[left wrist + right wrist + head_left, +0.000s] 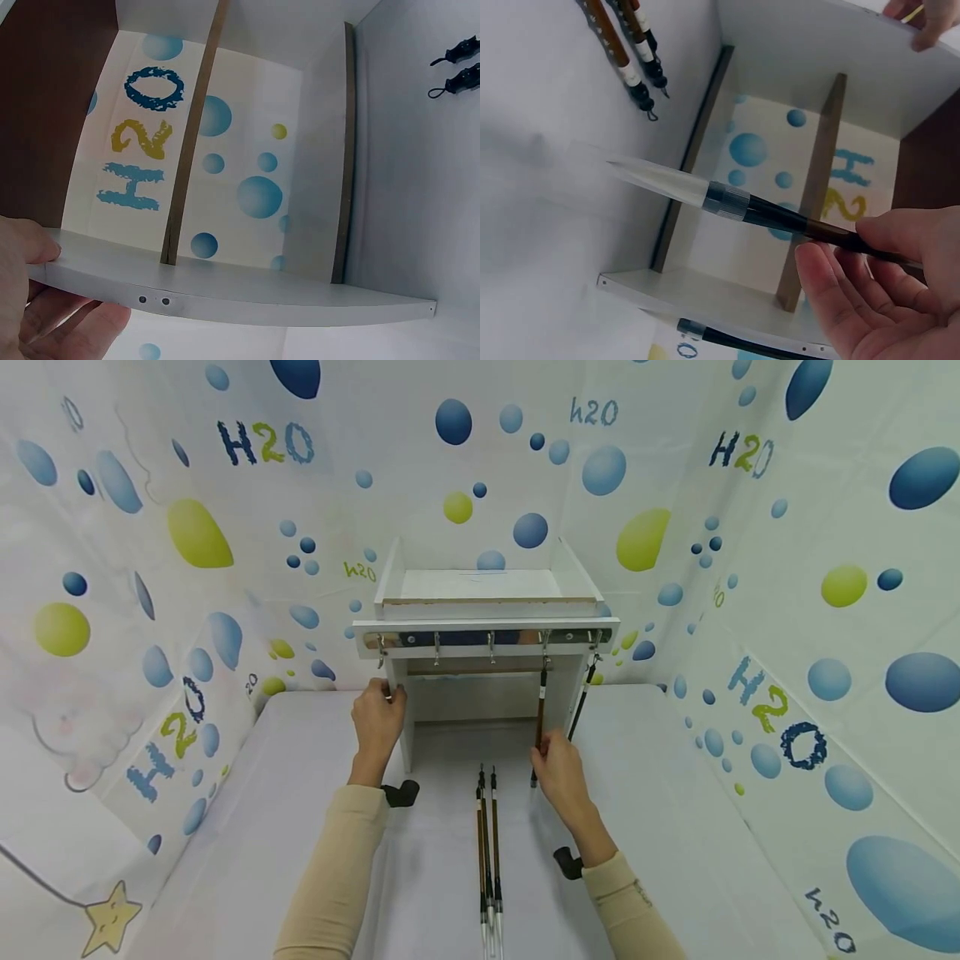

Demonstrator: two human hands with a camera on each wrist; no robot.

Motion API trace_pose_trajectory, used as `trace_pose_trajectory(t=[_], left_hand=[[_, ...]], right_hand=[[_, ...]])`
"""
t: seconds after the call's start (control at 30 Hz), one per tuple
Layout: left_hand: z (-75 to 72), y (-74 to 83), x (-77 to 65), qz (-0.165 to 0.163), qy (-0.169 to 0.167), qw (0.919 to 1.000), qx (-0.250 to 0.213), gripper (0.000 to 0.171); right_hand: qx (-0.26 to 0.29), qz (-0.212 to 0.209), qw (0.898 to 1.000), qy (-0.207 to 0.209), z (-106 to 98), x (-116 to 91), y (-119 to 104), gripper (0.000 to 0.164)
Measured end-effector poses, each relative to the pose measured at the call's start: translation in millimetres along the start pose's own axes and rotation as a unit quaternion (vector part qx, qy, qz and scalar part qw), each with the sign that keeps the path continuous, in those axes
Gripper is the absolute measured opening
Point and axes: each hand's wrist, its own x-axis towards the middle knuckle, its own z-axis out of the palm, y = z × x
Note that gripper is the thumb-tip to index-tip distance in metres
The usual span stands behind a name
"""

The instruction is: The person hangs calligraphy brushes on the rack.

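My left hand [378, 718] grips the left side panel [225, 289] of a white wooden rack, thumb on the inner face and fingers outside. With my right hand [558, 768] I pinch the brown handle of a calligraphy brush [780, 217] between thumb and fingers. This brush points down from a hook [544, 639] on the rack's front rail, its pale tip [660, 180] under a clear cover. A second brush [581, 706] hangs from the rightmost hook, just beyond my right hand. Three more brushes [486, 852] lie side by side on the table, hanging loops toward the rack.
The rack's rail [465, 639] carries a metal strip with several hooks; those to the left hold nothing. Above it sits an open white tray top [480, 585]. White walls with bubble prints [603, 470] enclose the table [637, 793] at the back and sides.
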Motion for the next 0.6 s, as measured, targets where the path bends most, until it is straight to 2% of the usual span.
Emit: trace_pose_trajectory(t=[0.6], left_hand=[[-1.0, 0.3, 0.1, 0.002, 0.002, 1.0, -0.001, 0.025]], right_hand=[[0.001, -0.01, 1.0, -0.002, 11.2, 21.1, 9.7, 0.014]])
